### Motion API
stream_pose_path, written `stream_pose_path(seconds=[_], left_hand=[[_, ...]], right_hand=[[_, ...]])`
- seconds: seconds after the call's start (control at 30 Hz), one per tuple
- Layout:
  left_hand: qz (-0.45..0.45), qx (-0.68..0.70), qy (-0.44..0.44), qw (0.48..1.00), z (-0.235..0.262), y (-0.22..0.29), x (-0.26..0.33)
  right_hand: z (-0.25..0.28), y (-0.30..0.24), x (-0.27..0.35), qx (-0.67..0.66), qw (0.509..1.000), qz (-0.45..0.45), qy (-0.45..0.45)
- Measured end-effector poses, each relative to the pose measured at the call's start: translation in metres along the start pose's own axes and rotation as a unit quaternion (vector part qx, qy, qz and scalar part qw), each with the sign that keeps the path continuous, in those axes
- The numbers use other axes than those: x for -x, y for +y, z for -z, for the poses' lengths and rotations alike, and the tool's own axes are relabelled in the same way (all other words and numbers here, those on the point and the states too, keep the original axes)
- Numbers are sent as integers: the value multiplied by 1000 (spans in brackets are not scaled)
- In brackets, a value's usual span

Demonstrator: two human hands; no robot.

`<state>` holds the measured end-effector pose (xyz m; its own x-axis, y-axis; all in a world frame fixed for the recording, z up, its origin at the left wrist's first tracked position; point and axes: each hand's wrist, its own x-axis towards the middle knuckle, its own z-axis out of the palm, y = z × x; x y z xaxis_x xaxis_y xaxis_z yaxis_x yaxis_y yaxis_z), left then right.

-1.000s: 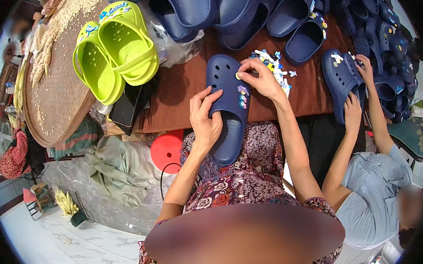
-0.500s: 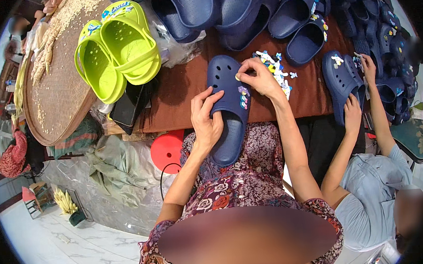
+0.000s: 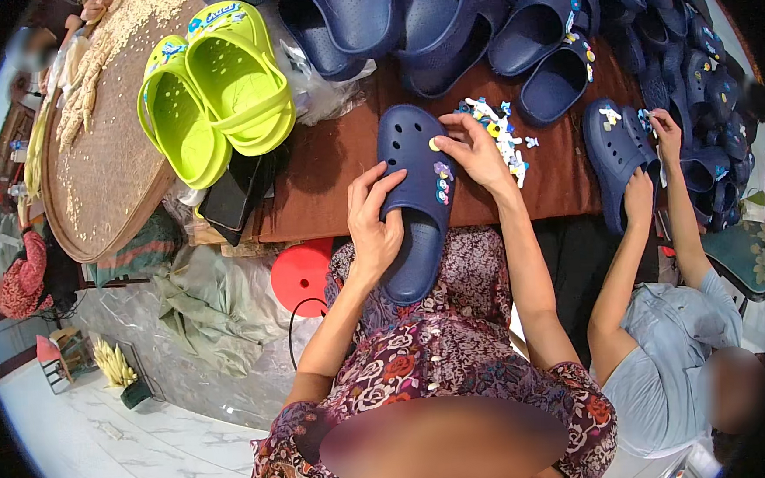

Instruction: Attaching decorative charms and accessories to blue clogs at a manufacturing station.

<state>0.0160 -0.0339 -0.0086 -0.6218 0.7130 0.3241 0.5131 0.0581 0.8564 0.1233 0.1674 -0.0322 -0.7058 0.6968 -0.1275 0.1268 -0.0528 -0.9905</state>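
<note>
A navy clog [image 3: 414,246] lies across the table's near edge and over my lap, toe pointing away. My left hand [image 3: 375,226] grips it by the opening, fingertips on the upper and thumb hidden inside. On the right side of the upper sit several small charms [image 3: 443,184], purple, blue and white. Above them a round pale yellow charm [image 3: 434,143] rests on the clog, touched by the tip of my right thumb. My right hand [image 3: 478,154] has its index finger stretched out, apart from the thumb. Beyond it lies a heap of loose charms [image 3: 503,139].
Lime-green clogs [image 3: 242,90] stand left, beside a round woven tray [image 3: 107,168] with grains. Navy clogs [image 3: 448,25] line the back of the brown-covered table [image 3: 309,186]. At right, a co-worker's hands [image 3: 650,166] hold another navy clog [image 3: 607,151]. A red stool [image 3: 302,279] stands below.
My right thumb and index finger have parted from their pinch, leaving the yellow charm on the clog under the thumb. My left hand keeps its grip. The co-worker's hands have shifted slightly.
</note>
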Motion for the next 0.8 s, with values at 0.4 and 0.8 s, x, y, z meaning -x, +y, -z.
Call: stream_pose_path(seconds=[0.4,0.8], left_hand=[[12,20,2,1000,3,-3,2],[27,40,-1,999,8,0,6]], right_hand=[[39,6,21,239,947,79,199],[26,-7,42,496,841,98,192]])
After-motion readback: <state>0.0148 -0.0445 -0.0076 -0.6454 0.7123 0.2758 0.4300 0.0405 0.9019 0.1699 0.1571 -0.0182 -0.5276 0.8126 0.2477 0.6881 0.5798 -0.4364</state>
